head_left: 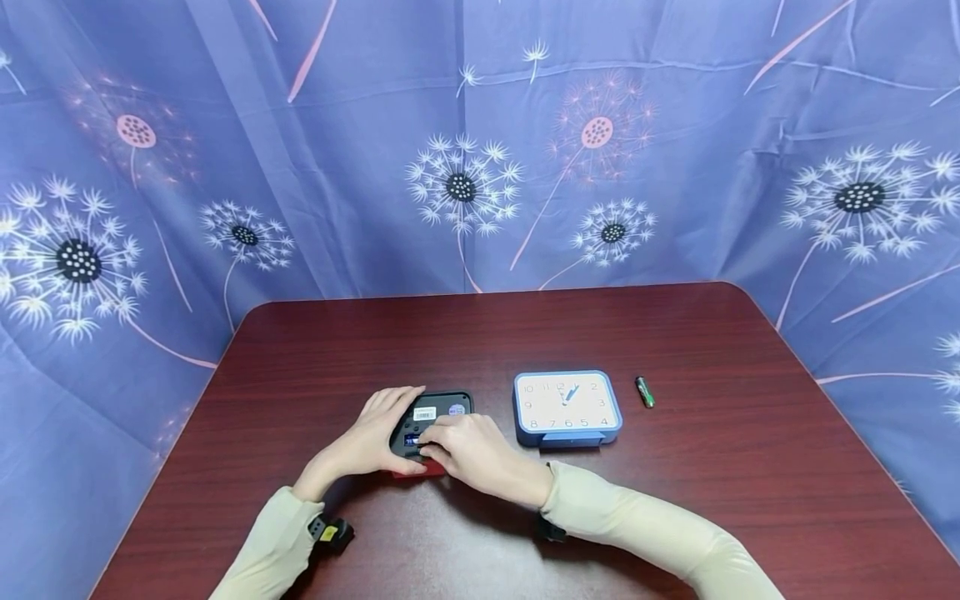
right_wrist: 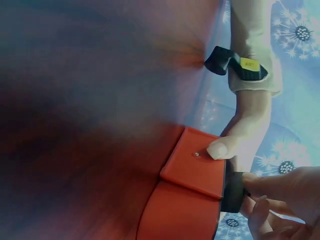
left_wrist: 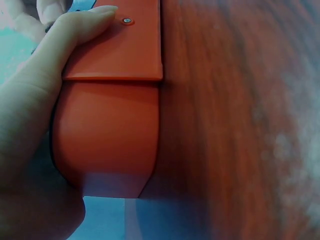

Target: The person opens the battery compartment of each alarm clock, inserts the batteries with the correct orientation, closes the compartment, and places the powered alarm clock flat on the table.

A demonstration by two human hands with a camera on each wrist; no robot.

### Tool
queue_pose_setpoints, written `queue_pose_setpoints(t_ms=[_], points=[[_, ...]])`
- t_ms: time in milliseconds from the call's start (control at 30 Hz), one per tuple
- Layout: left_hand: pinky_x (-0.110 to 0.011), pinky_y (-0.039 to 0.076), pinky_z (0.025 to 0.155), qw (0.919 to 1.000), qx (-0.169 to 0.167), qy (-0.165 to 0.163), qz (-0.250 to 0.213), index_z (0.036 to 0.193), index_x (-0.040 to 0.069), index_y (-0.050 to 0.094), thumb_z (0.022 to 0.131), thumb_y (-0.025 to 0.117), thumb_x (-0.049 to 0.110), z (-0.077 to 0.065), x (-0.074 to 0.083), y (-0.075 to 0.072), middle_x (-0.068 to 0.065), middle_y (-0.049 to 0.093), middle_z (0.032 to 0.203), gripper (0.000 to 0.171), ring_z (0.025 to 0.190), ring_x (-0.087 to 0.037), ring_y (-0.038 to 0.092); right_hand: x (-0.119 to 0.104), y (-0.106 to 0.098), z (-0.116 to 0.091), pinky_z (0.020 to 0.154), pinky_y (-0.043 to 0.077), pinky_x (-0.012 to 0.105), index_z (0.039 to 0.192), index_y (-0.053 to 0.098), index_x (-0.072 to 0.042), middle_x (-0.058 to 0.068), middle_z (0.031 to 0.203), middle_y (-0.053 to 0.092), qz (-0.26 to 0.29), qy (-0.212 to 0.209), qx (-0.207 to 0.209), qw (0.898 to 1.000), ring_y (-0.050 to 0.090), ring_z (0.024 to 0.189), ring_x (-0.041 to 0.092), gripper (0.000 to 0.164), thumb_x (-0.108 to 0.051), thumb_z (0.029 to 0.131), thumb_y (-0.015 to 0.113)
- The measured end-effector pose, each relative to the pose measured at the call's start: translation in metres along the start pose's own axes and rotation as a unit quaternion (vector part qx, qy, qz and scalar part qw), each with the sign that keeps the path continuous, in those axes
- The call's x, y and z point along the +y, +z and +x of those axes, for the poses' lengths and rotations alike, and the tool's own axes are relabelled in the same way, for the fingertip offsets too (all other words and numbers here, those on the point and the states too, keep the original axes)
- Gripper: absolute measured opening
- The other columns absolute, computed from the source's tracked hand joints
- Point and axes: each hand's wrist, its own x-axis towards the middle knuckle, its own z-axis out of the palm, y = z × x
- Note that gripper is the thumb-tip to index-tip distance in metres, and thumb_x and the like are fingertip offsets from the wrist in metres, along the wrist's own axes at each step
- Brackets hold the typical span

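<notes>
A red clock (left_wrist: pixel 105 132) with a black back (head_left: pixel 407 422) lies back side up on the table, its battery compartment (head_left: pixel 412 439) uncovered and something blue inside. My left hand (head_left: pixel 378 429) grips the clock's left side, thumb on the red near side and fingers over the far edge. Over the compartment, my right hand (head_left: pixel 480 454) pinches a small black cover (right_wrist: pixel 233 192), which stands out from the back in the right wrist view. The right fingers partly hide the compartment. Right of the hands is a blue clock (head_left: pixel 567 404) with a white dial, facing up.
A green and black battery (head_left: pixel 645 392) lies right of the blue clock. The dark red wooden table (head_left: pixel 712 467) ends at a blue curtain (head_left: pixel 360 167) with dandelion prints. Dark wrist devices (head_left: pixel 332 533) stick out beneath the sleeves.
</notes>
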Motion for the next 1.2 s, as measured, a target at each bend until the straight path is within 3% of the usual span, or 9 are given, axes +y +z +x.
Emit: queue_pose_setpoints(t_ms=[400,900,1200], points=[[-0.060,0.025,0.108,0.9999,-0.008,-0.002,-0.009,0.148,0.002,0.034,0.064,0.082,0.050,0.000,0.000,-0.001,-0.017,0.044,0.142,0.108,0.131,-0.036,0.036,-0.001,0.013,0.010,0.056,0.053,0.030,0.086,0.074,-0.027,-0.012,0.087,0.070,-0.058,0.020,0.005,0.998,0.069,0.074,0.013,0.004,-0.029,0.082,0.074],[-0.061,0.026,0.107,1.0000,-0.002,0.004,-0.003,0.148,0.003,0.034,0.064,0.082,0.052,0.000,-0.001,-0.001,-0.017,0.045,0.142,0.109,0.131,-0.036,0.037,0.000,0.019,0.017,0.055,0.052,0.028,0.078,0.071,-0.026,-0.011,0.084,0.069,-0.064,0.030,-0.013,0.997,0.070,0.075,0.012,0.008,-0.030,0.078,0.078],[-0.061,0.025,0.108,1.0000,-0.003,0.003,-0.002,0.147,0.002,0.034,0.063,0.082,0.052,0.000,-0.001,-0.001,-0.018,0.045,0.142,0.109,0.131,-0.037,0.037,0.000,0.021,0.015,0.052,0.050,0.028,0.077,0.070,-0.025,-0.011,0.082,0.068,-0.058,0.031,0.010,0.998,0.066,0.066,0.015,0.008,-0.027,0.078,0.078]])
